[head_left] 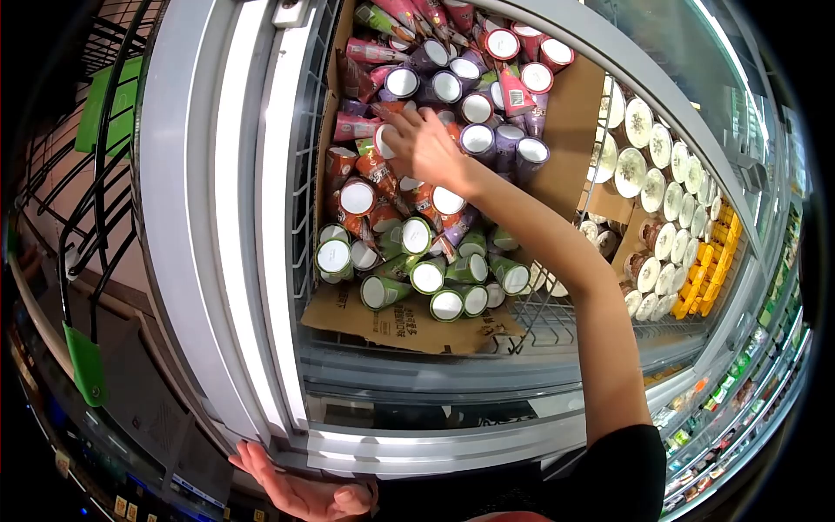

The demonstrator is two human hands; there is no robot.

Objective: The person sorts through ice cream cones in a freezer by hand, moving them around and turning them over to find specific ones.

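My right hand [424, 150] reaches into a chest freezer, its fingers bent around the white lid end of a wrapped ice cream cone [383, 142] with a reddish wrapper. Part of that cone is hidden under the fingers. Around it lie many more cones: purple-wrapped ones [477, 139] to the right, pink ones [374, 52] higher up, orange-red ones [357, 197] just below, and green ones [427, 275] at the near end. My left hand [304, 490] is outside the freezer by its near left corner, palm up, fingers stretched out and holding nothing.
A cardboard box [391, 324] inside a wire basket holds the cones. To the right stand round tubs [631, 172] with pale lids and yellow packages [709, 270]. The freezer's white frame [239, 217] borders the left. A shopping cart with green parts [87, 365] stands beyond it.
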